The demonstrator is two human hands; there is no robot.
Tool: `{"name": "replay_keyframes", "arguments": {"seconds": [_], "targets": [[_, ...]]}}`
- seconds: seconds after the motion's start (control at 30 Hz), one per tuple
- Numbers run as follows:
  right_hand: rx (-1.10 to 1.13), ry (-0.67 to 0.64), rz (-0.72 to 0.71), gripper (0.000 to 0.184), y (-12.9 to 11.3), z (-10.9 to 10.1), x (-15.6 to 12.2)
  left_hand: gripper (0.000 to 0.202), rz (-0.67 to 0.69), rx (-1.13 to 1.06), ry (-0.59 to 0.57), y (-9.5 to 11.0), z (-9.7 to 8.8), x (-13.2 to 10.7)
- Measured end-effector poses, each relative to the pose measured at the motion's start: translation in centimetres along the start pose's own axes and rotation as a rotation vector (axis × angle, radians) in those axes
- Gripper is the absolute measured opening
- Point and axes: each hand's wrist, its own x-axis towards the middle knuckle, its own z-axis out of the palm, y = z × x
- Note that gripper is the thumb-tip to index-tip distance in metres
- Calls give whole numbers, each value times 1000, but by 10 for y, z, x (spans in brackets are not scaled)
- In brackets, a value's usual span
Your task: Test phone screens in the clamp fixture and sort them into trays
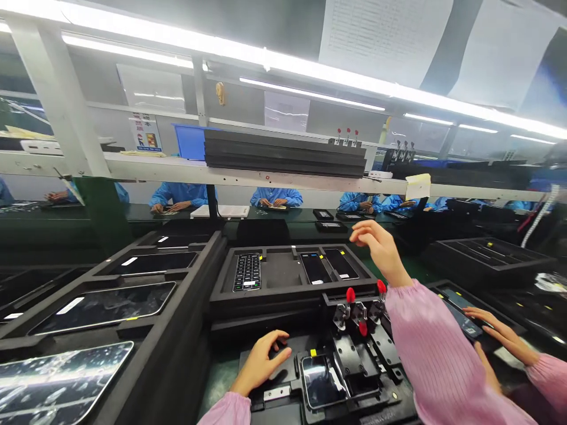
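Note:
My left hand (266, 361) is beside a black fixture (283, 407), its fingers curved and thumb apart, with nothing seen in them. A phone-sized device with a glossy dark screen (321, 382) and a yellow tab lies in that fixture. Toggle clamps with red handles (351, 295) stand at the fixture's back. My right hand (376, 245) is raised above the right end of a black foam tray (277, 265), fingers loosely bent and no object visible in them. That tray holds a device showing a keypad-like grid (247, 271) and two dark-screened devices (315, 268).
Another foam tray (155, 354) with several screened devices rises at my left. On the right, a co-worker's hands (505, 336) touch a device (460, 316). A shelf (177, 168) with a stack of black foam (283, 154) crosses ahead. People in blue sit beyond.

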Motion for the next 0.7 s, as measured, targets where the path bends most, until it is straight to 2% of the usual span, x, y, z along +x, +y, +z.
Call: {"name": "replay_keyframes", "arguments": {"seconds": [0.03, 0.07, 0.17, 0.2, 0.27, 0.33, 0.43, 0.7], "targets": [[58, 60, 8, 18, -5, -7, -25, 32, 15, -9, -21, 2, 0, -2], [94, 55, 43, 16, -6, -11, -52, 35, 30, -17, -46, 5, 0, -4], [74, -212, 230, 17, 14, -6, -124, 62, 80, -38, -130, 14, 2, -15], [11, -248, 284, 18, 26, 1, -143, 76, 101, -32, -158, 17, 5, -19], [-125, -166, 334, 20, 51, 15, -169, 100, 145, 12, -200, 22, 12, -27], [-225, -39, 320, 23, 70, 27, -183, 112, 167, 88, -221, 26, 21, -35], [-309, 80, 294, 26, 83, 37, -189, 114, 146, 167, -196, 30, 35, -43], [-303, 148, 304, 26, 84, 45, -192, 109, 117, 214, -129, 29, 44, -46]]}}
